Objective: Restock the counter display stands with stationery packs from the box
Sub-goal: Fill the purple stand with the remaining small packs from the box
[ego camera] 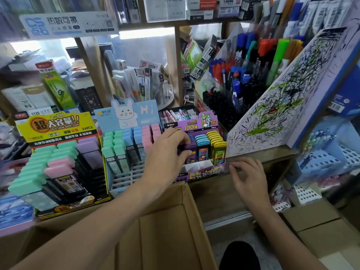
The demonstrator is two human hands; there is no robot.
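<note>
Cluttered shelves back the purple stand (204, 173), where the left hand (169, 151) pinches a purple pack (190, 148), seemingly to slot it in, while the right hand (247, 172) just beside the stand idles, fingers (234, 169) loosely curled and empty.

Materials: card, plastic, wood
Matt brown cardboard box (165, 227); printed glossy card display stands (206, 170); smooth plastic lead cases (202, 145); worn wooden counter edge (259, 152)

Stationery shop: display stands (56, 125) of lead packs (202, 151), marker pens (253, 61), scribbled tester pad (282, 106).
</note>
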